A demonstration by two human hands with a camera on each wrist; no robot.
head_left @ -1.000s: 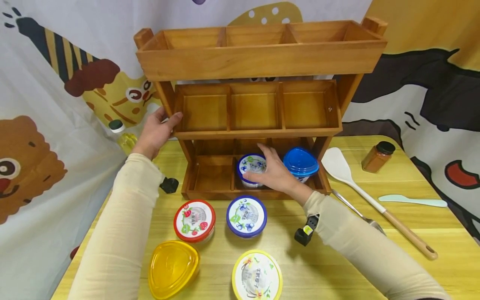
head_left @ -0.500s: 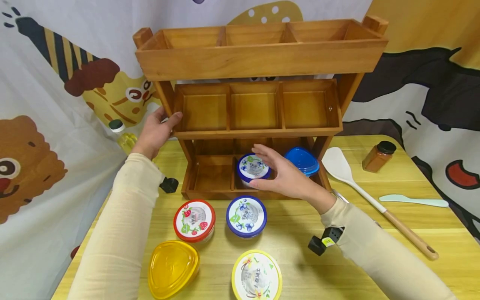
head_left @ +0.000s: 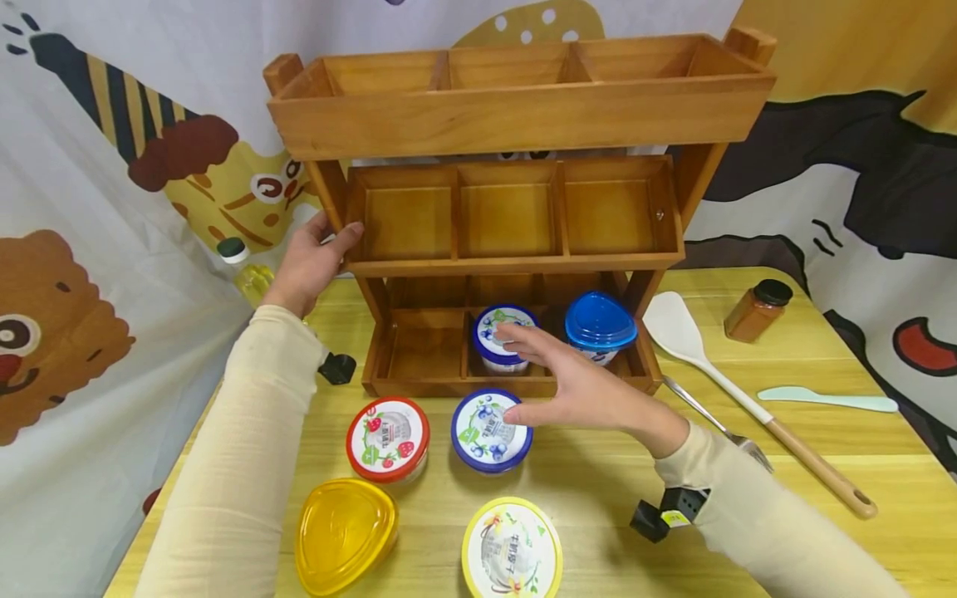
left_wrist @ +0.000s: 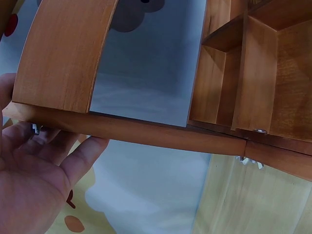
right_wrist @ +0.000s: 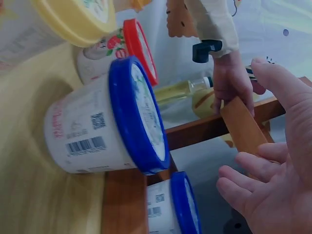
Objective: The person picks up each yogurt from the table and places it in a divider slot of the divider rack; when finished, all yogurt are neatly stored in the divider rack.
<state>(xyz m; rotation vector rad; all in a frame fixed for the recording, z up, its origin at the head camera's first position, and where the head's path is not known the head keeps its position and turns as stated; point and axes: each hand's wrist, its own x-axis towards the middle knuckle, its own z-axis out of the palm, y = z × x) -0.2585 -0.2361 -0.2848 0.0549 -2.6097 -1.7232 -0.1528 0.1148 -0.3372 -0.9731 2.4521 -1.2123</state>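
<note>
My left hand point(head_left: 310, 262) grips the left side of a three-tier wooden rack point(head_left: 516, 124) at the middle tier. In the left wrist view, its fingers point(left_wrist: 85, 156) reach around the side post. My right hand point(head_left: 579, 390) holds nothing, thumb and fingers spread apart. It hovers above the gap between two blue-lidded tubs with blueberry pictures. One tub point(head_left: 489, 328) sits in the bottom tier's middle compartment, its lid partly behind my fingers. The other tub point(head_left: 486, 436) stands on the table in front. A tub with a blue triangular lid point(head_left: 601, 322) occupies the bottom right compartment.
A red-lidded tub point(head_left: 387, 440), a yellow-lidded tub point(head_left: 512, 548) and an amber triangular container point(head_left: 345, 536) stand in front. Rightward lie a white spatula point(head_left: 676, 332), a fork point(head_left: 710, 415), a pale green knife point(head_left: 826, 399) and a spice jar point(head_left: 758, 311). An oil bottle point(head_left: 254, 278) stands left.
My right hand has withdrawn from the blue-lidded tub in the middle compartment, moving toward me and slightly right, over the front blue-lidded tub. My left hand keeps its grip on the rack.
</note>
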